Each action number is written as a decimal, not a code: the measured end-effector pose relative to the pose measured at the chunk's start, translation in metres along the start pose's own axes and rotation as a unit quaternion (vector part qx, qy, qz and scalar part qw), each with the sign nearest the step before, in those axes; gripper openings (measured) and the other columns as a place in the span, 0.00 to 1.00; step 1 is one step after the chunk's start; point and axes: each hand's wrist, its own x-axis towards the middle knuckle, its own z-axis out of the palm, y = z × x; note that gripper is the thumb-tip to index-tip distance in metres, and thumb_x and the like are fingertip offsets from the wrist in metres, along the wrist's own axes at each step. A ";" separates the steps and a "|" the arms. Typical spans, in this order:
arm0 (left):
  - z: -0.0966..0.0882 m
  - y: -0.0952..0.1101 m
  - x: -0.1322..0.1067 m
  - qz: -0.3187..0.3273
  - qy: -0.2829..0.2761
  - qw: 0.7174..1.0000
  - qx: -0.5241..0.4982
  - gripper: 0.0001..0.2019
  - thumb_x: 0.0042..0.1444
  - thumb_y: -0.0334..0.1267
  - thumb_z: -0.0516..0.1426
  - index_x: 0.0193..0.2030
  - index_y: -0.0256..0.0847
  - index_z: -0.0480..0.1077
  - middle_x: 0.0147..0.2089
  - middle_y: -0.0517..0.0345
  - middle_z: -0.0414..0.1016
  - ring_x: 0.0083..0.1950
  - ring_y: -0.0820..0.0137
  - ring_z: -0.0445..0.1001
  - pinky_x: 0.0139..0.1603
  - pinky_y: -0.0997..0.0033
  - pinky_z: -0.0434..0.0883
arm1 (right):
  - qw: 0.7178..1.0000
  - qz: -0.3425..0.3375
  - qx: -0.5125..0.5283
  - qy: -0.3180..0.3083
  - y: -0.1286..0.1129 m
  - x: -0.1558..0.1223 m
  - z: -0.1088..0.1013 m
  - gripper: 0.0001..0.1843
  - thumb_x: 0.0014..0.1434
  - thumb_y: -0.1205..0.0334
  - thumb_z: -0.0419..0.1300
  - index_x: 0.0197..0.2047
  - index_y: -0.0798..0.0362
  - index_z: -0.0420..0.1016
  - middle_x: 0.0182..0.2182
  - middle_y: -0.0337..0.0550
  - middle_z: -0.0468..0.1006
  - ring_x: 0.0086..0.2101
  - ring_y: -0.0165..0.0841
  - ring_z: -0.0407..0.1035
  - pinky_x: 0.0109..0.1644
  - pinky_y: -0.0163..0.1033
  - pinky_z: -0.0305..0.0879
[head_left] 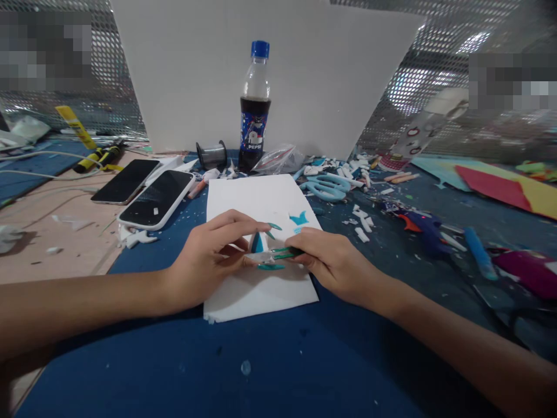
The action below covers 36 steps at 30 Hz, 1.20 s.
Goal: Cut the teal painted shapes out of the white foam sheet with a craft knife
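Mid-sheet, just above its surface, sits a small blue/white piece, pinched narrow betw. thumb & fingers of L hand. R hand is closed round a small tool w/ green handles, its pale tip right up against the piece; can't tell if the tip's biting. Teal pointed bits show by the L fingertips, unclear what they are. White sheet under all this: L hand crosses its L edge, R hand its R edge; near edge runs slightly skewed, L near corner frayed. Blue cutout lies on it nr R edge. Most open room = blue tabletop on the near side, a few specks on it. Tighter beyond: white-cased phone + dark phone to L, light-blue scissors & white scraps to R. Containers: Pepsi bottle behind the sheet, upright, blue cap on, dark drink up to abt the shoulder; clear plastic bag crumpled beside it, contents can't tell; clear tumbler w/ pale lid far R, tilted-looking, blurred, contents unclear. White panel stands behind the bottle
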 end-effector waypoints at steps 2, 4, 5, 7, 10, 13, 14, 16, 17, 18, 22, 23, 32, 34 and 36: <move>0.000 0.000 0.000 -0.003 -0.003 1.000 0.001 0.17 0.57 0.22 0.54 0.51 0.41 0.70 0.44 0.54 0.69 0.34 0.78 0.72 0.31 0.83 0.77 | 1.000 0.000 -0.001 0.001 -0.001 0.000 0.001 0.11 0.62 0.71 0.46 0.40 0.56 0.70 0.28 0.46 0.74 0.29 0.32 0.66 0.29 0.34 0.59; 0.000 0.000 0.000 -0.005 -0.004 1.000 -0.002 0.18 0.56 0.23 0.54 0.51 0.41 0.70 0.45 0.54 0.68 0.35 0.78 0.72 0.32 0.83 0.77 | 1.000 0.002 -0.003 0.004 -0.001 0.000 0.001 0.11 0.62 0.71 0.47 0.40 0.56 0.70 0.29 0.46 0.75 0.29 0.32 0.66 0.30 0.33 0.59; 0.000 0.000 0.000 -0.007 -0.005 1.000 -0.004 0.18 0.56 0.23 0.55 0.51 0.42 0.70 0.45 0.54 0.68 0.34 0.78 0.72 0.32 0.83 0.76 | 1.000 0.002 -0.003 0.007 -0.002 0.000 0.001 0.11 0.62 0.71 0.47 0.40 0.56 0.70 0.29 0.45 0.75 0.28 0.31 0.66 0.29 0.33 0.59; -0.001 0.001 0.000 -0.008 -0.005 1.000 -0.003 0.17 0.56 0.23 0.55 0.52 0.42 0.69 0.45 0.54 0.68 0.34 0.78 0.71 0.31 0.83 0.76 | 1.000 -0.005 -0.001 0.016 -0.002 0.000 0.000 0.11 0.62 0.72 0.47 0.40 0.57 0.70 0.29 0.45 0.75 0.28 0.31 0.65 0.29 0.33 0.59; -0.003 0.002 0.000 0.005 0.006 1.000 0.003 0.17 0.57 0.24 0.55 0.52 0.41 0.69 0.45 0.54 0.68 0.35 0.78 0.71 0.31 0.84 0.75 | 0.999 -0.016 0.001 0.029 -0.001 0.000 -0.002 0.10 0.61 0.72 0.48 0.39 0.56 0.69 0.28 0.45 0.74 0.28 0.31 0.65 0.30 0.33 0.60; -0.003 0.001 0.000 0.013 0.014 1.000 0.005 0.17 0.58 0.24 0.56 0.52 0.42 0.69 0.45 0.53 0.68 0.35 0.78 0.72 0.32 0.84 0.76 | 1.000 -0.014 0.003 0.028 -0.001 0.000 -0.003 0.10 0.61 0.72 0.48 0.40 0.56 0.69 0.29 0.45 0.75 0.29 0.31 0.66 0.30 0.33 0.59; -0.003 0.001 -0.001 0.011 0.012 1.000 0.003 0.17 0.58 0.24 0.55 0.53 0.42 0.69 0.45 0.53 0.68 0.35 0.77 0.72 0.33 0.83 0.76 | 1.000 -0.012 0.005 0.024 -0.001 0.000 -0.002 0.10 0.61 0.72 0.47 0.40 0.56 0.69 0.29 0.45 0.75 0.29 0.31 0.66 0.30 0.33 0.59; -0.002 -0.001 -0.002 0.011 0.001 1.000 0.000 0.18 0.58 0.24 0.55 0.53 0.43 0.69 0.47 0.52 0.68 0.37 0.76 0.73 0.34 0.80 0.77 | 1.000 -0.008 0.006 0.015 -0.001 0.000 -0.002 0.11 0.61 0.72 0.47 0.40 0.56 0.69 0.29 0.45 0.75 0.29 0.31 0.66 0.30 0.33 0.59; -0.001 -0.001 -0.002 0.013 -0.004 1.000 -0.001 0.18 0.58 0.24 0.55 0.54 0.43 0.69 0.47 0.52 0.69 0.38 0.75 0.73 0.35 0.79 0.78 | 1.000 -0.007 0.005 0.012 -0.002 0.000 -0.001 0.11 0.61 0.71 0.47 0.40 0.56 0.69 0.29 0.45 0.75 0.28 0.31 0.66 0.30 0.33 0.59; -0.001 -0.002 -0.002 0.015 -0.009 1.000 -0.001 0.18 0.58 0.24 0.55 0.54 0.44 0.69 0.47 0.52 0.69 0.38 0.74 0.73 0.36 0.77 0.78 | 1.000 -0.005 0.003 0.009 -0.002 -0.001 0.000 0.11 0.61 0.71 0.47 0.40 0.56 0.70 0.29 0.45 0.75 0.28 0.31 0.65 0.30 0.33 0.59; -0.001 -0.003 -0.002 0.011 -0.017 1.000 0.004 0.19 0.58 0.24 0.55 0.54 0.44 0.68 0.48 0.52 0.69 0.39 0.74 0.73 0.38 0.76 0.79 | 1.000 -0.003 0.001 0.010 -0.003 -0.001 0.001 0.12 0.61 0.71 0.47 0.40 0.55 0.70 0.28 0.44 0.75 0.28 0.31 0.65 0.29 0.33 0.59; -0.001 -0.002 -0.002 0.010 -0.016 1.000 0.003 0.19 0.57 0.23 0.55 0.54 0.43 0.68 0.47 0.52 0.69 0.39 0.74 0.73 0.38 0.77 0.78 | 1.000 -0.005 0.002 0.012 -0.003 -0.001 0.000 0.12 0.61 0.72 0.47 0.40 0.56 0.70 0.28 0.44 0.75 0.28 0.31 0.65 0.29 0.32 0.59; -0.003 0.002 -0.001 0.032 -0.002 0.999 0.010 0.16 0.59 0.27 0.56 0.54 0.42 0.69 0.47 0.52 0.69 0.39 0.74 0.74 0.36 0.79 0.78 | 1.000 -0.003 0.005 0.013 -0.003 0.000 -0.004 0.10 0.62 0.71 0.47 0.38 0.56 0.70 0.29 0.45 0.75 0.29 0.30 0.66 0.30 0.32 0.59; -0.002 0.002 -0.001 0.040 -0.015 0.999 0.024 0.16 0.59 0.26 0.56 0.54 0.42 0.68 0.47 0.53 0.69 0.40 0.74 0.73 0.38 0.79 0.78 | 1.000 -0.003 0.002 0.013 -0.004 -0.001 -0.002 0.11 0.61 0.72 0.47 0.38 0.56 0.69 0.28 0.44 0.75 0.27 0.30 0.65 0.29 0.32 0.58; -0.001 0.002 0.000 0.041 -0.014 0.999 0.030 0.17 0.59 0.26 0.56 0.54 0.42 0.68 0.47 0.53 0.69 0.40 0.75 0.73 0.38 0.80 0.77 | 1.000 -0.004 -0.001 0.018 -0.004 -0.001 0.000 0.10 0.61 0.72 0.46 0.38 0.56 0.68 0.28 0.44 0.73 0.26 0.30 0.64 0.28 0.32 0.58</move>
